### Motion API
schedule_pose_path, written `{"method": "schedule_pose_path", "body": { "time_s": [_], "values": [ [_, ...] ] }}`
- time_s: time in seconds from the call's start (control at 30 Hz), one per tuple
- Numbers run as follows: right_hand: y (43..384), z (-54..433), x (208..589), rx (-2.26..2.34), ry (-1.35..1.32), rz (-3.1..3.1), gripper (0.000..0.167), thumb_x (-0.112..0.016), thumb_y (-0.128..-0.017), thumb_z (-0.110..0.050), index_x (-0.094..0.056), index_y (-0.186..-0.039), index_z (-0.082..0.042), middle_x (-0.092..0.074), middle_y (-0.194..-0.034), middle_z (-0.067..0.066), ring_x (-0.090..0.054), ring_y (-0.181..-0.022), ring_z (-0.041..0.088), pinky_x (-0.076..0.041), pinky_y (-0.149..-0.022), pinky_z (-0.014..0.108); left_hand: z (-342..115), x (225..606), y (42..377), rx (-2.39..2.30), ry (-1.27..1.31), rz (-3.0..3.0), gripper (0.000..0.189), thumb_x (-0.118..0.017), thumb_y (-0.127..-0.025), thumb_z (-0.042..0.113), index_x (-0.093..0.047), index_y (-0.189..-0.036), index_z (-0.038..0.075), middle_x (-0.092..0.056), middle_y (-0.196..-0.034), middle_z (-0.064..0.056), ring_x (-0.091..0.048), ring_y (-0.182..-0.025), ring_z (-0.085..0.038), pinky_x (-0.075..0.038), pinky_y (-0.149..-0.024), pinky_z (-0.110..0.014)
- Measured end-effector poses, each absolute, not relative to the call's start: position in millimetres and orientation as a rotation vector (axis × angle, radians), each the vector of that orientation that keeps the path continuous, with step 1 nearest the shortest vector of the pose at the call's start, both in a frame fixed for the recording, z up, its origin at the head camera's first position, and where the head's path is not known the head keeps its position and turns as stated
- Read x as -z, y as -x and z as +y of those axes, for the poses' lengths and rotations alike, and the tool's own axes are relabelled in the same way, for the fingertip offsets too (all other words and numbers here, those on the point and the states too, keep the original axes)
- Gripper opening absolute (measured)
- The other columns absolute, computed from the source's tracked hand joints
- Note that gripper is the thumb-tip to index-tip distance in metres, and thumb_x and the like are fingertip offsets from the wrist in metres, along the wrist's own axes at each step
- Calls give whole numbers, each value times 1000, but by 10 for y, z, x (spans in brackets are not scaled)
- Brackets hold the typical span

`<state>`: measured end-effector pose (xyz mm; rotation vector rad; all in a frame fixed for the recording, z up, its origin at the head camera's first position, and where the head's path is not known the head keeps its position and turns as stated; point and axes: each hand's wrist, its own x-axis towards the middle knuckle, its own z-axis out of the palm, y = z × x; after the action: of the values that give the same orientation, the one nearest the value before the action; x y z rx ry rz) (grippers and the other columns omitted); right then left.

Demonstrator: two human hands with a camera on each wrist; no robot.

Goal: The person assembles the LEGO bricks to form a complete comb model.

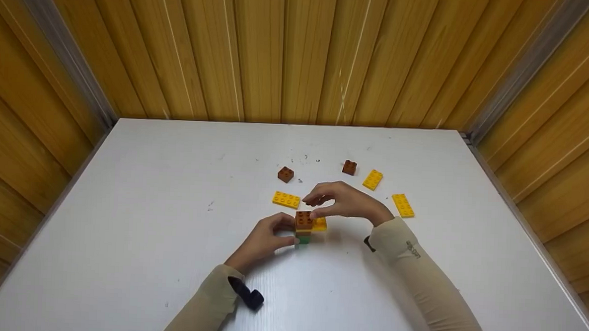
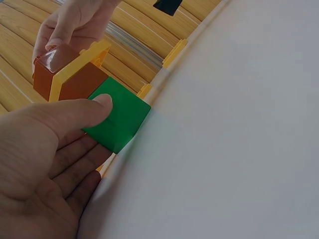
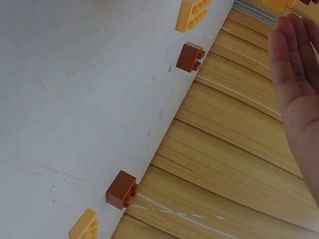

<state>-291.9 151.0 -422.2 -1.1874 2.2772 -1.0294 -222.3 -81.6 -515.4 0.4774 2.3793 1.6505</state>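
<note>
A small stack of toy building bricks stands on the table near its middle. At its bottom is a green brick point(image 2: 119, 119), with a brown brick point(image 2: 82, 82) above it. Over these lies a yellow plate point(image 1: 320, 224) that juts out to the right, topped by another brown brick point(image 1: 303, 217). My left hand point(image 1: 266, 235) grips the stack low down from the left, its thumb on the green brick. My right hand point(image 1: 346, 201) is over the top brown brick, thumb at its upper right edge. Its fingers look fairly straight in the right wrist view and seem not to grip.
Beyond the stack lie a yellow plate point(image 1: 286, 199) and a brown brick point(image 1: 285, 174). Farther right are another brown brick point(image 1: 349, 167) and two yellow plates, one nearer the back point(image 1: 373, 180) and one beside the right forearm point(image 1: 403, 205). Wood-patterned walls point(image 1: 259, 54) border the white table point(image 1: 148, 204).
</note>
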Motion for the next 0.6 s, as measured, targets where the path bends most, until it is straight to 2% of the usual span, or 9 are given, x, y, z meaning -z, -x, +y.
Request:
{"method": "schedule_pose_path", "body": {
  "time_s": [0.17,0.33,0.6],
  "values": [
    [2974,1480,4265,1124,1145,2249,33,-71,-87,-16,-66,-118,-5,-63,-117,20,-61,-111,34,-49,-99,43,-817,5167,2235,-1644,-483,2383,34,-75,-83,19,-62,-114,15,-67,-115,0,-61,-109,-16,-46,-100,-39],
    [3027,1458,4288,1159,1102,2239,36,-70,-87,-15,-64,-121,-3,-61,-121,22,-60,-114,33,-47,-101,44,-813,5168,2235,-1651,-488,2384,33,-75,-82,18,-62,-113,15,-67,-113,1,-61,-108,-16,-46,-100,-38],
    [3124,1382,4346,1164,1056,2279,37,-70,-87,-22,-65,-121,-10,-62,-123,18,-60,-115,26,-46,-102,42,-804,5149,2218,-1638,-454,2373,33,-74,-82,17,-62,-113,16,-67,-113,1,-61,-107,-16,-46,-100,-39]
  ]
}}
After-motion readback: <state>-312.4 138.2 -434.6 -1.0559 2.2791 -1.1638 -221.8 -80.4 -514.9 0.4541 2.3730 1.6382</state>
